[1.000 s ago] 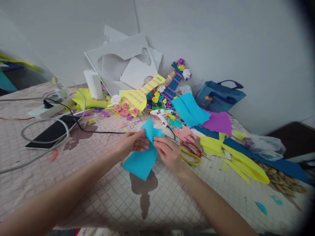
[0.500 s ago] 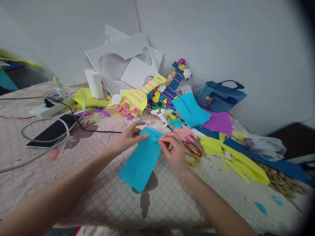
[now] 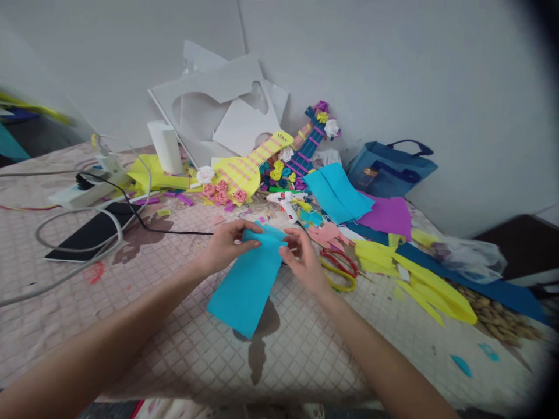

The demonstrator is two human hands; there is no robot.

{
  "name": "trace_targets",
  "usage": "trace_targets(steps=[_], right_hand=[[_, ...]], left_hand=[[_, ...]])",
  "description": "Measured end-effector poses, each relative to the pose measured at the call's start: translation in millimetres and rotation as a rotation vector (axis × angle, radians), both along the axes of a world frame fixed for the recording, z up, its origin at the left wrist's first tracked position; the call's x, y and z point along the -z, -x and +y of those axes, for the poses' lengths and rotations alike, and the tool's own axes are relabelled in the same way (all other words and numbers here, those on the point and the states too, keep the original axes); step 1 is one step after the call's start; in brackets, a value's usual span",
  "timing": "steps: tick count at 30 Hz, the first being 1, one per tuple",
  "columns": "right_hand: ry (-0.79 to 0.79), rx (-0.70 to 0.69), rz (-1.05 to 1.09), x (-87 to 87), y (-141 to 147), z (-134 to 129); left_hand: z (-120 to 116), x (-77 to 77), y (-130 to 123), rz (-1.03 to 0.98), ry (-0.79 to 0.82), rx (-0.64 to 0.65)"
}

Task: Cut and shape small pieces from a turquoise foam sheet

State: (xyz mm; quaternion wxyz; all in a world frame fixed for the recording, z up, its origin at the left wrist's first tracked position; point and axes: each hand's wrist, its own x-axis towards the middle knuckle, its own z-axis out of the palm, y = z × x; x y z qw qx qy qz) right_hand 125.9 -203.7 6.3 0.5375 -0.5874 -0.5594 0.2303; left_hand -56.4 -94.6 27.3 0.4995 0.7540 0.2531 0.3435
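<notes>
A turquoise strip of paper (image 3: 244,291) hangs slanted between my hands over the quilted cloth. My left hand (image 3: 229,244) pinches its upper left edge, thumb in front and fingers behind. On the upper right edge my right hand (image 3: 304,259) holds the paper between thumb and fingertips. The top end of the strip looks folded or creased. Just right of my right hand lie scissors (image 3: 340,270) with red and yellow handles. Beyond the hands is a white glue gun (image 3: 286,205), beside pink paper cutouts (image 3: 329,235).
A yellow paper guitar (image 3: 240,174) and a blue one (image 3: 308,152) stand at the back with paper flowers. A power strip (image 3: 82,192), cable loops and a black tablet-like slab (image 3: 96,233) lie left. Yellow crepe paper (image 3: 428,285) and peanuts (image 3: 498,317) lie right.
My left fingers have moved onto the front of the paper's top edge. My right hand has shifted slightly up and left, its fingers spread a little more along the edge.
</notes>
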Motion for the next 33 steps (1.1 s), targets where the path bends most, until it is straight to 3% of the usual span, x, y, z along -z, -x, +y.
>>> trace_targets(steps=[4,10,16,23,33], right_hand=[[0.217,-0.127,0.341,4.4,0,3],[0.166,-0.066,0.641,2.9,3,7],[0.156,-0.063,0.580,0.3,8,5],[0.100,-0.002,0.396,5.5,7,5],[0.050,0.026,0.475,8.3,7,8]], left_hand=[[1,4.2,-1,-0.029,0.015,0.022],[1,10.2,-2,-0.082,0.012,-0.025],[-5,9.4,-6,-0.057,0.072,0.012],[-6,6.0,-8,-0.112,0.322,-0.042],[-4,13.1,-9,-0.210,0.493,-0.015]])
